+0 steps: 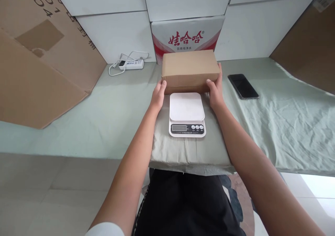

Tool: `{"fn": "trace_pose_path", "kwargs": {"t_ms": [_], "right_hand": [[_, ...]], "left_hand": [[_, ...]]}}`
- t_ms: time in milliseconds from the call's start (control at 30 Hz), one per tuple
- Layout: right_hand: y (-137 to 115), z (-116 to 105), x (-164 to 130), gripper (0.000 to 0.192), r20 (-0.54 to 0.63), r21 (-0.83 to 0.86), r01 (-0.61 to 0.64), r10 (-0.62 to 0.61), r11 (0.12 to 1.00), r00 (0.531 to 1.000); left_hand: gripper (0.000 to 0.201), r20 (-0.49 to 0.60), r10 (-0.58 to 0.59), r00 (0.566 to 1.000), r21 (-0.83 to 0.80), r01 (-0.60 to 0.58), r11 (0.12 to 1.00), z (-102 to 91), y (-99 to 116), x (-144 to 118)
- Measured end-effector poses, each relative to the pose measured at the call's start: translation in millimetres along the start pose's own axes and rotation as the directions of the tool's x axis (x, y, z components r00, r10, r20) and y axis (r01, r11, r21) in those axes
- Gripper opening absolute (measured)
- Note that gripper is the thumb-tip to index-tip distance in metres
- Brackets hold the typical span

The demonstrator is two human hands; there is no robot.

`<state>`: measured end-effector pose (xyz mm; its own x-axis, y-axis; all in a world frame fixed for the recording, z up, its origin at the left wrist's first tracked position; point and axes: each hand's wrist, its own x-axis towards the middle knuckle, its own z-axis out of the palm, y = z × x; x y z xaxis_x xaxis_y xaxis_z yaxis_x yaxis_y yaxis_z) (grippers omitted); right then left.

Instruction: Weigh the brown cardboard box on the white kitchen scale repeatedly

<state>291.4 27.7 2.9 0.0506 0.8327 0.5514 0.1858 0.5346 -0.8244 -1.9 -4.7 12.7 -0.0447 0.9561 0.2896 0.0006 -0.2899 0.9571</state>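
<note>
Left hand (158,95) and right hand (215,89) press fingers against opposite ends of a plain brown cardboard box (190,70), steadying it just behind a white digital kitchen scale (186,114) near the counter's (274,124) front edge.

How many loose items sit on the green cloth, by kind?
Plain brown cardboard box, held at both ends by left hand and right hand: 1
White digital kitchen scale: 1
Black smartphone: 1
White power strip with cord: 1
Total: 4
</note>
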Motion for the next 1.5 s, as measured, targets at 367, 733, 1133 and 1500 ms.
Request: {"fn": "trace_pose_path", "kwargs": {"t_ms": [367, 733, 1133, 1500], "right_hand": [[-79.3, -21.6, -49.0, 0.130, -0.061, -0.001, 0.061, -0.061, 0.998, 0.996], [-103.3, -34.5, -113.3, 0.117, -0.046, -0.038, -0.086, 0.084, 0.996, 0.995], [-97.4, -34.9, -114.8, 0.094, -0.079, -0.075, 0.015, -0.020, 0.997, 0.997], [-120.2, -27.1, -26.0, 0.098, -0.075, 0.033, 0.221, -0.218, 0.975, 0.973]], "left_hand": [[0.091, -0.021, 0.167, 0.986, 0.033, -0.166, 0.986, 1.1, 57.6, -75.0], [0.085, -0.013, 0.053, 0.999, -0.014, -0.053, 0.999, 2.6, 55.6, -140.4], [0.077, -0.048, 0.072, 0.996, 0.001, -0.072, 0.997, 0.4, 58.0, -142.5], [0.086, -0.065, 0.308, 0.949, 0.034, -0.307, 0.951, -4.0, 90.2, -63.1]]}}
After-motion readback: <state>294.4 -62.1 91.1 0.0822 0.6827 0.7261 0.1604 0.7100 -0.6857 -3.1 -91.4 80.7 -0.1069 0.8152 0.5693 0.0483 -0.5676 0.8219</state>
